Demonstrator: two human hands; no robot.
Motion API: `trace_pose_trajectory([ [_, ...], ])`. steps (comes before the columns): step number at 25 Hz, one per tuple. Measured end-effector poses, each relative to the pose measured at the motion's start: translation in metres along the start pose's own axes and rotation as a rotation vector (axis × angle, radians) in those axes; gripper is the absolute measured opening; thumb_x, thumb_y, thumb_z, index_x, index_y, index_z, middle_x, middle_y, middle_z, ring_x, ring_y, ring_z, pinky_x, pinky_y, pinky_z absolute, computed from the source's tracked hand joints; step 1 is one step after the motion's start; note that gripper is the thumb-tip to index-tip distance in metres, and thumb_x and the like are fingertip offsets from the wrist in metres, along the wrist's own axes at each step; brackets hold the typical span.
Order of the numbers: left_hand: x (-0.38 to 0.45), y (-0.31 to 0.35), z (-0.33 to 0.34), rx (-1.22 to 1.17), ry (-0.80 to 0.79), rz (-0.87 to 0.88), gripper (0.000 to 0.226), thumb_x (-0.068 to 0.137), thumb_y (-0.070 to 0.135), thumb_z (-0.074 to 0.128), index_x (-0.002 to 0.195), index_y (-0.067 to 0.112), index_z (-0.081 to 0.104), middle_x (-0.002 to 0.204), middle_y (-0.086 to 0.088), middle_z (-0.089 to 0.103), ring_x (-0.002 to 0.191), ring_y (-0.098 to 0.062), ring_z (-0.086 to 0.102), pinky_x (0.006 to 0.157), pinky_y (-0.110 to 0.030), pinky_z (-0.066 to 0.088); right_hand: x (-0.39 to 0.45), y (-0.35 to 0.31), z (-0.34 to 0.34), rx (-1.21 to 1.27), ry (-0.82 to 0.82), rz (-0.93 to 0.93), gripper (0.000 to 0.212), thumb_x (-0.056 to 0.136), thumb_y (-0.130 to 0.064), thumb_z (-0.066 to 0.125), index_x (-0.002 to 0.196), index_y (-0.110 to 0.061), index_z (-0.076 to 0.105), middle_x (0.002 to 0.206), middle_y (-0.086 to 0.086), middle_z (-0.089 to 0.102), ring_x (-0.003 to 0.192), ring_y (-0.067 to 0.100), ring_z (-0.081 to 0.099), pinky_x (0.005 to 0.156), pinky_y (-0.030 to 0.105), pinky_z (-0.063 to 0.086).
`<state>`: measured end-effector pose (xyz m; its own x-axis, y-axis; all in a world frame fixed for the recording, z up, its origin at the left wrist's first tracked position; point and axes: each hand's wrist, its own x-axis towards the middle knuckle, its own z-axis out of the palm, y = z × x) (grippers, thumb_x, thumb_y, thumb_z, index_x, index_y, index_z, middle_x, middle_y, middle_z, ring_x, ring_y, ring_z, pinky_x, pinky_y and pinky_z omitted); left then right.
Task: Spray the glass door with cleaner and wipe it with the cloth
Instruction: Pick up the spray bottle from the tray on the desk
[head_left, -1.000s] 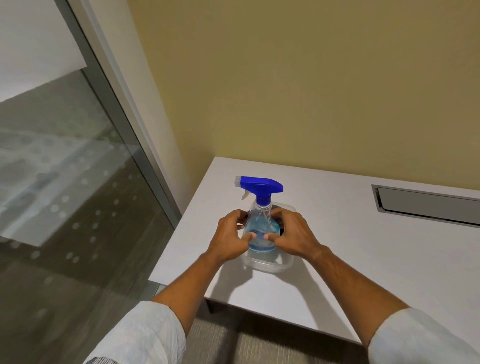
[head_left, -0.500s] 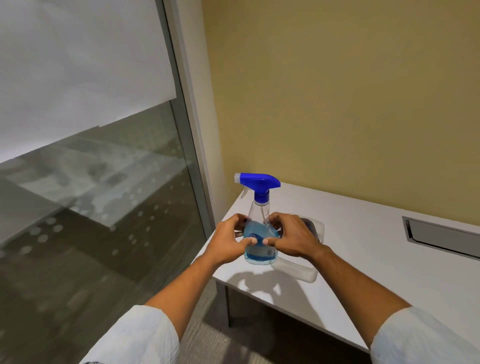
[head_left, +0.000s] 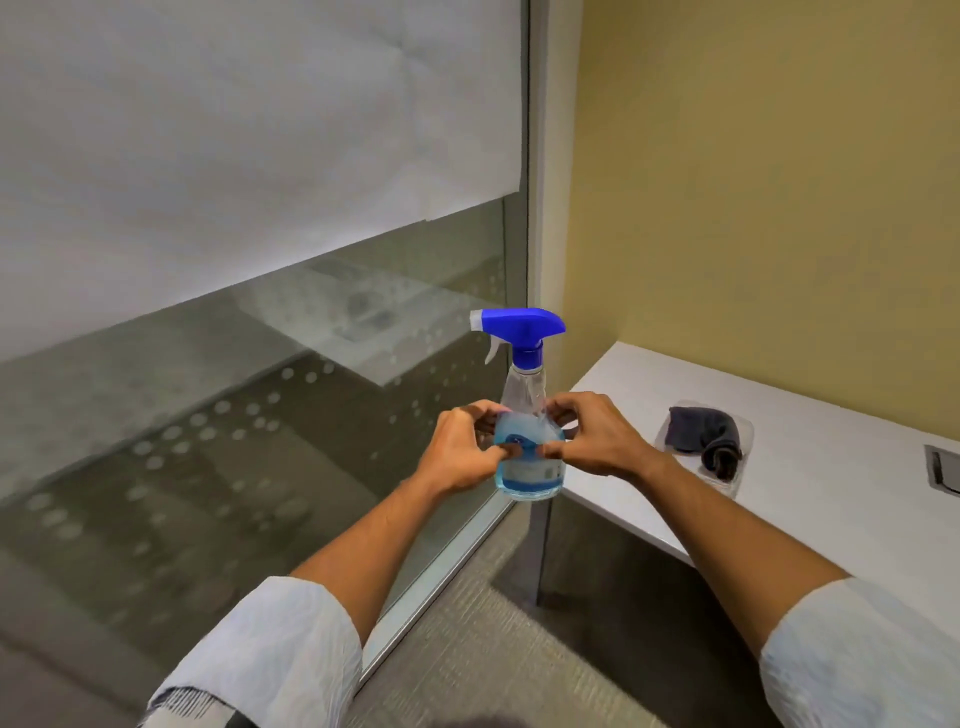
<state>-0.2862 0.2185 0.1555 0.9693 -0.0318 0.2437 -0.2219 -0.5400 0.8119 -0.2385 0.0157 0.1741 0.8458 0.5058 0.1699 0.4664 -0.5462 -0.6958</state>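
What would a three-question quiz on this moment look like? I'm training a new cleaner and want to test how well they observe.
1. True or false: only one hand grips the spray bottle.
2. Where does the dark cloth lie?
3. The nozzle points toward: A) the yellow wall, B) the glass door.

Key: 1. False, the left hand and right hand both hold it. 2. In a clear tray on the white table. 3. B.

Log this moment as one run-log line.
phase: pre-spray | spray bottle: upright, off table, nozzle toward glass door | left hand + right hand: both gripping bottle | cloth: in tray on table
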Motion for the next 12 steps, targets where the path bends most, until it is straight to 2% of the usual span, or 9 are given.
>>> trace_pose_trajectory([
  [3, -0.044, 0.0, -0.04, 0.013, 0.05, -0.03, 0.043, 0.069, 0.014, 0.085, 0.107, 0.024, 0.066, 0.099, 0.008, 0.07, 0.091, -0.007, 0.069, 0.074, -0.014, 0.056, -0.01, -0.045, 0.023, 0.029, -0.06, -0.067, 0.044, 0.076, -0.027, 0.083, 0.112, -0.009, 0.066, 0.104, 0.008, 0.07, 0.096, 0.019, 0.067, 0.086, 0.04, 0.059],
  [8, -0.118, 0.001, -0.091, 0.044, 0.164, -0.102, 0.043, 0.07, 0.016, 0.086, 0.107, 0.022, 0.065, 0.097, 0.008, 0.07, 0.086, 0.001, 0.068, 0.07, -0.01, 0.053, -0.026, -0.109, 0.062, 0.025, -0.153, -0.166, 0.046, 0.074, -0.03, 0.083, 0.111, -0.009, 0.066, 0.103, 0.007, 0.071, 0.094, 0.018, 0.069, 0.085, 0.039, 0.06],
  [12, -0.181, 0.008, -0.121, 0.055, 0.239, -0.163, 0.041, 0.071, 0.013, 0.085, 0.102, 0.025, 0.062, 0.096, 0.008, 0.069, 0.087, 0.0, 0.067, 0.071, -0.012, 0.055, -0.046, -0.156, 0.093, 0.022, -0.221, -0.229, 0.049, 0.073, -0.03, 0.085, 0.113, -0.01, 0.066, 0.105, 0.006, 0.071, 0.094, 0.016, 0.068, 0.085, 0.038, 0.06],
])
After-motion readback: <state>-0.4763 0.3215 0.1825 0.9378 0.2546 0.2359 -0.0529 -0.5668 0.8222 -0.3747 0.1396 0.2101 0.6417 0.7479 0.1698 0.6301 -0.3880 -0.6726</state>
